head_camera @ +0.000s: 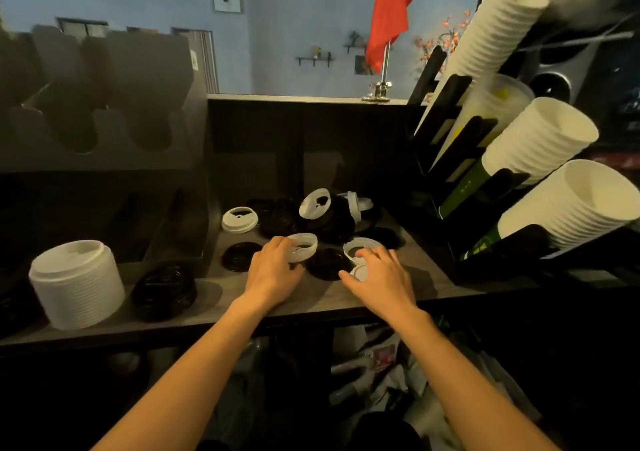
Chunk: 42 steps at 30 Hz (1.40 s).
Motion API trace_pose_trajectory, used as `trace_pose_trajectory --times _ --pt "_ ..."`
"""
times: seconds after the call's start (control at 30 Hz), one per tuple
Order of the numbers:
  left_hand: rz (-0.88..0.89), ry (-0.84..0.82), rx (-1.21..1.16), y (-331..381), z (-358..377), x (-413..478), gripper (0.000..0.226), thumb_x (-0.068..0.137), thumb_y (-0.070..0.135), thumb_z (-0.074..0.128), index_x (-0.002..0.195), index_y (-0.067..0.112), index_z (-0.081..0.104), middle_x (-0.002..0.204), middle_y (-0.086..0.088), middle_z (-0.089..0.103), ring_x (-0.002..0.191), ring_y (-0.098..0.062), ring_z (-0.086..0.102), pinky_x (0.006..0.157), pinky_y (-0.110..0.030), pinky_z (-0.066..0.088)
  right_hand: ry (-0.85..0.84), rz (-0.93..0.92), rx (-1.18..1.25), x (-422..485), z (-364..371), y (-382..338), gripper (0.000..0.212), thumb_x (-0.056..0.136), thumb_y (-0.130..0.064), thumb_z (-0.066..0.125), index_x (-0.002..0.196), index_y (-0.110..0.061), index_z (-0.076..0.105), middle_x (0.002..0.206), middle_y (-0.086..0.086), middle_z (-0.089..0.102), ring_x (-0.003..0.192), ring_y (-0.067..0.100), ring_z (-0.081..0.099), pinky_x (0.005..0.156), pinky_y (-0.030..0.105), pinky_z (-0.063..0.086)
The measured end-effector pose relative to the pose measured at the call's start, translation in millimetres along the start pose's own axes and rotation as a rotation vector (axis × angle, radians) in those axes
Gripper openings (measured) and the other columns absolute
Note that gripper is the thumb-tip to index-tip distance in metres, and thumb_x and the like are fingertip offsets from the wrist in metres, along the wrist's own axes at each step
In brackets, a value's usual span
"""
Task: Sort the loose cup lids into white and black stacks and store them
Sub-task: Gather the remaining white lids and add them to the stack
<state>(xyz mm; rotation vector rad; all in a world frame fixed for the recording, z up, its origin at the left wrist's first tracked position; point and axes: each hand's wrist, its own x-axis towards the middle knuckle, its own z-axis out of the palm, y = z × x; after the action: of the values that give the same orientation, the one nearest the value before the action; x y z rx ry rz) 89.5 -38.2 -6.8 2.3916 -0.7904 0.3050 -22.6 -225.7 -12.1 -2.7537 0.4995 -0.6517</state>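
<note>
Café counter: cup stacks (540, 139), lids (239, 219).

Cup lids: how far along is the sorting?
Done: a tall white stack and a short black stack stand at left. In hand: the left grip holds a white lid, the right grip another white lid. Left: the mixed pile behind.

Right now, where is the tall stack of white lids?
The white lid stack stands at the left end of the counter in the head view, just left of the black lid stack, well left of the left hand.
</note>
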Motion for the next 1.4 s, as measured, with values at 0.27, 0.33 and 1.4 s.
trace_pose_trajectory --times 0.27,0.33,1.4 --pt "-0.057 0.150 -0.179 0.4 -5.3 -3.5 0.029 0.101 0.026 0.062 0.128 0.017 0.063 0.113 -0.004 0.071 0.101 -0.023 0.066 0.080 -0.032 0.050 0.063 -0.105 0.061 -0.5 -3.6 -3.8 0.069 0.079 -0.071 0.064 0.133 -0.029 0.054 0.133 -0.008 0.045 0.122 0.016 0.048 0.090 0.035 0.048" --pt "-0.076 0.182 -0.271 -0.2 -6.6 -5.5 0.033 0.103 0.031 0.059 0.132 0.017 0.059 0.107 0.001 0.068 0.094 -0.016 0.062 0.071 -0.021 0.042 0.047 -0.041 -0.008 -4.2 -4.6 -5.6 0.076 0.076 -0.077 0.061 0.134 -0.030 0.052 0.132 -0.004 0.044 0.122 0.020 0.047 0.091 0.037 0.047" --pt "-0.229 0.084 -1.134 -13.5 -11.4 -2.1 0.022 0.107 0.023 0.049 0.106 0.008 0.064 0.096 -0.005 0.073 0.089 -0.016 0.072 0.077 -0.027 0.058 0.152 -0.320 0.618 39.7 39.8 -74.9 0.082 0.082 -0.060 0.069 0.148 -0.019 0.044 0.140 -0.006 0.039 0.125 0.005 0.040 0.097 0.012 0.038"
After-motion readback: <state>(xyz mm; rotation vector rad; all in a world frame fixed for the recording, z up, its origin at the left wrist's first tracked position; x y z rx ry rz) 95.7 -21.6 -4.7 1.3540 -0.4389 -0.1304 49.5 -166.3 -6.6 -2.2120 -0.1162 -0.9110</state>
